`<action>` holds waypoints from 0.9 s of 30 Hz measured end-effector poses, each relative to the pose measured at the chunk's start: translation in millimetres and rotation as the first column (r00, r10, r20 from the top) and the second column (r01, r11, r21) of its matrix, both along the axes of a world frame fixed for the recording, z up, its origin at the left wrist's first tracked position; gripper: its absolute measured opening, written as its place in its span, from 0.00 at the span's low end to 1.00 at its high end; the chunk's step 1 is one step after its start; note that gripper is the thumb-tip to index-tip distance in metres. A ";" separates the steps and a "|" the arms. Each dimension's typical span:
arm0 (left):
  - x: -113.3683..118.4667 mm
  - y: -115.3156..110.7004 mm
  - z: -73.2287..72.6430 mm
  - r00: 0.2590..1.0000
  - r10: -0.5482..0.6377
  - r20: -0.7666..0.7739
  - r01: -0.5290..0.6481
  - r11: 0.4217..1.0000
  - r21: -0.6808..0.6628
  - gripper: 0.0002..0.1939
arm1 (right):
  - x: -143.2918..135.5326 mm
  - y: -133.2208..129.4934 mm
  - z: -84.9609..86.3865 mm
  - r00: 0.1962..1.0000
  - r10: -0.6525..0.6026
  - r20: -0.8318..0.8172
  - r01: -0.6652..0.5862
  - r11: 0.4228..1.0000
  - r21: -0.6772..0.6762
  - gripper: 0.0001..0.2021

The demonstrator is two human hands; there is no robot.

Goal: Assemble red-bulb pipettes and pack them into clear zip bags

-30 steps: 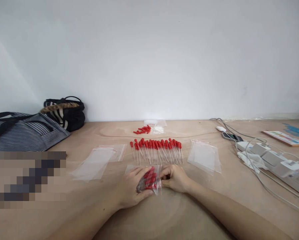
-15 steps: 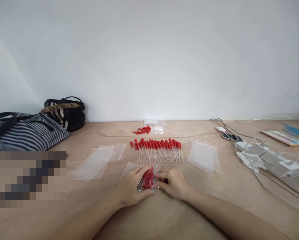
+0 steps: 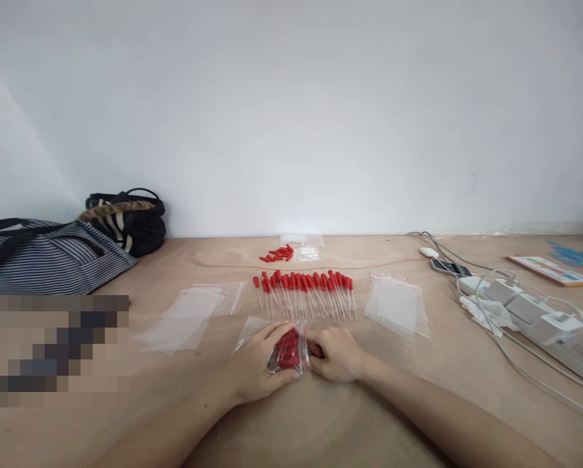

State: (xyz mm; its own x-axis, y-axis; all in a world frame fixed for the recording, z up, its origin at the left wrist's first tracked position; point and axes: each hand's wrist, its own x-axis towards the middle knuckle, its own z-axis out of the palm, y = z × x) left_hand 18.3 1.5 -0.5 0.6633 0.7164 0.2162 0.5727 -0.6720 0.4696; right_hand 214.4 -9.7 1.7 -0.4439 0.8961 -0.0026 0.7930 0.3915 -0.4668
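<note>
A clear zip bag (image 3: 288, 349) full of red rubber dropper bulbs lies on the table in front of me. My left hand (image 3: 257, 364) is wrapped round its left side, thumb along the near edge and fingers over the far one. At the bag's right end, my right hand (image 3: 337, 354) has its fingers curled and pinched on the zip strip; the fingertips are partly hidden. Just beyond stands a row of red-topped pipettes (image 3: 310, 286) laid side by side. Another flat clear bag (image 3: 248, 330) shows partly from behind my left hand.
Flat zip bags (image 3: 188, 315) lie to the left, more bags (image 3: 399, 305) to the right. Loose red bulbs (image 3: 279, 253) and clear tubes (image 3: 307, 253) are near the wall. Striped and black bags (image 3: 67, 260) sit left; chargers with cables (image 3: 530, 309) lie right.
My right hand has shifted slightly along the bag's zip end, its fingers curled closer against it. My left hand keeps its hold on the bag.
</note>
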 end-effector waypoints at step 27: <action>-1.2 -5.2 7.3 0.912 -0.411 0.006 0.407 0.904 0.128 0.29 | 40.1 -2.7 -15.1 0.860 0.374 -0.348 -0.283 0.916 0.284 0.17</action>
